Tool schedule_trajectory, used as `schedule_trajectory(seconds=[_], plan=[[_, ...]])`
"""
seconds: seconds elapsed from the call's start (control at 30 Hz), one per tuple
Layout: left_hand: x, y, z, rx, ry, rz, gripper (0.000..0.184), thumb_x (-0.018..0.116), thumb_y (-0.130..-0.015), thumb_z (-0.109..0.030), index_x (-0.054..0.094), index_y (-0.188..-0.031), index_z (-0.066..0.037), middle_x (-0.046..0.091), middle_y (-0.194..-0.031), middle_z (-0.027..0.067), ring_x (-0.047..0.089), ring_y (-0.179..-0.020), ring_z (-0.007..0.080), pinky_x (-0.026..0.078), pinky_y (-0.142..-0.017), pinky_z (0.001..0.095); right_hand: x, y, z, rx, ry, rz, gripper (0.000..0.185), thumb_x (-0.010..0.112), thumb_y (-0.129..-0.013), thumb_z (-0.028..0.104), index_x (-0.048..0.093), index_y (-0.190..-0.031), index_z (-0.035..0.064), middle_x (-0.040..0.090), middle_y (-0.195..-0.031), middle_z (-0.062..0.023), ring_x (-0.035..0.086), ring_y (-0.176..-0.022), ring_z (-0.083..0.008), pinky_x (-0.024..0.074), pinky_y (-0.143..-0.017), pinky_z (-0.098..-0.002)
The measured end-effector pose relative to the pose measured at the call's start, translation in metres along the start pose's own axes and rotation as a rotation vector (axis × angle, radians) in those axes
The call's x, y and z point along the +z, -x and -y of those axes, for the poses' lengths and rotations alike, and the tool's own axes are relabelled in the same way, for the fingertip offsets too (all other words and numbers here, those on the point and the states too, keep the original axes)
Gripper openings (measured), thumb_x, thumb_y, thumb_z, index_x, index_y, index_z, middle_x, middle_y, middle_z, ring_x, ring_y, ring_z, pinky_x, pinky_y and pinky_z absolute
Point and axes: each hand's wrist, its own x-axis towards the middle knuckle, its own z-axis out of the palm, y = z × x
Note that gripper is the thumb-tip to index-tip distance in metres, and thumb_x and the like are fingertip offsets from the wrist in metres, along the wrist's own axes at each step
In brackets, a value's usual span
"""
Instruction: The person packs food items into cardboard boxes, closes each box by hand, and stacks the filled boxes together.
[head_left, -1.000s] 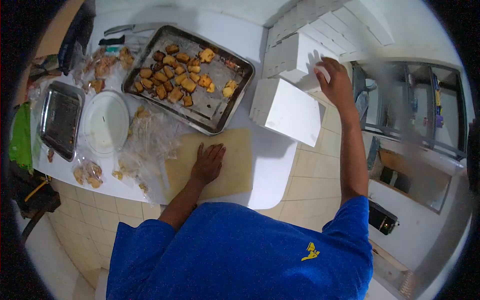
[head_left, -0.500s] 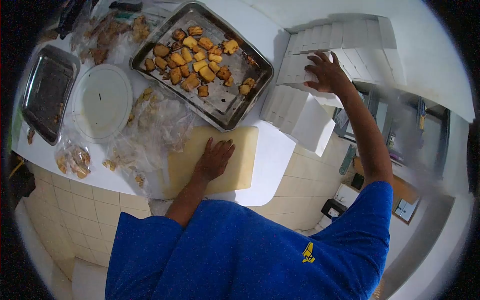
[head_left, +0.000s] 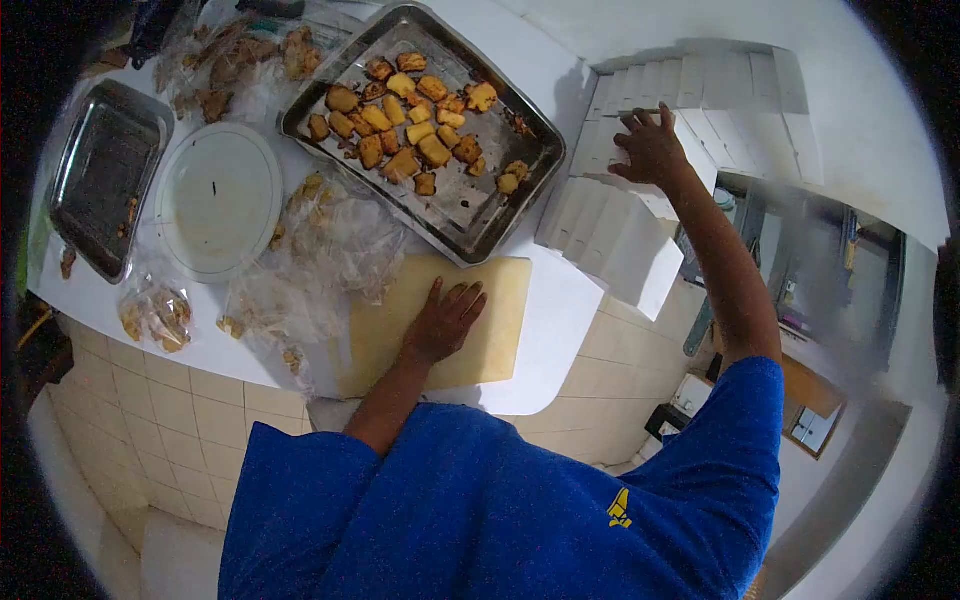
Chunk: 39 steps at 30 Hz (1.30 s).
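My left hand point(head_left: 444, 325) lies flat on a yellowish cutting board point(head_left: 500, 330), fingers spread, holding nothing. At the upper right, my right hand point(head_left: 652, 150) reaches over white boxes point(head_left: 625, 235) standing in rows, its fingers apart and touching or just above the box tops; exact contact cannot be made out. A large metal tray point(head_left: 490, 220) sits behind the board and holds several browned food pieces point(head_left: 433, 151). Clear plastic bags point(head_left: 340, 240) with bits of food lie left of the board.
A white round lid or plate point(head_left: 218, 205) and a smaller dark metal tray point(head_left: 105, 180) are on the left of the table point(head_left: 555, 330). A bag of food pieces point(head_left: 157, 315) lies near the front edge. Shelving point(head_left: 870, 270) stands at the right, beyond the tiled floor point(head_left: 610, 370).
My right hand has moved from beside the boxes to over their back rows, with its fingers spread. My left hand stays on the board. The camera view has shifted.
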Motion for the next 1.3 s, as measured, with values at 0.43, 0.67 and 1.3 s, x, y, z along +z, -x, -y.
schedule_trajectory(seconds=[0.43,0.67,1.3], plan=[[0.006,-0.001,0.000,-0.002,-0.025,0.111,0.052,0.046,-0.083,-0.014,0.040,-0.134,-0.007,0.034,-0.143,0.0116,0.039,-0.125,0.0295,0.018,-0.107,0.0593,0.016,-0.035,0.022,-0.075,-0.060,0.064,0.060,0.054,-0.076,0.064,0.062,-0.116,0.0198,0.048,-0.132,-0.0089,0.036,-0.129,-0.0277,0.0100,-0.107,-0.0629],[0.003,-0.001,-0.001,-0.011,-0.044,0.043,0.053,0.050,-0.081,-0.015,0.042,-0.132,-0.008,0.038,-0.139,0.0102,0.043,-0.120,0.0249,0.024,-0.106,0.0567,0.021,-0.067,0.036,-0.059,-0.082,0.187,0.062,0.043,-0.081,0.068,0.061,-0.118,0.0209,0.050,-0.129,-0.0114,0.038,-0.126,-0.0286,0.0071,-0.107,-0.0627],[-0.009,-0.004,-0.007,-0.006,-0.124,0.061,0.051,0.054,-0.085,-0.021,0.041,-0.133,-0.010,0.038,-0.139,0.0079,0.041,-0.121,0.0248,0.025,-0.105,0.0570,-0.096,0.113,-0.097,0.639,-0.305,-1.057,0.055,0.064,-0.082,0.028,0.042,-0.131,0.0169,0.051,-0.122,-0.0186,0.052,-0.109,-0.0359,0.0446,-0.087,-0.0453]])
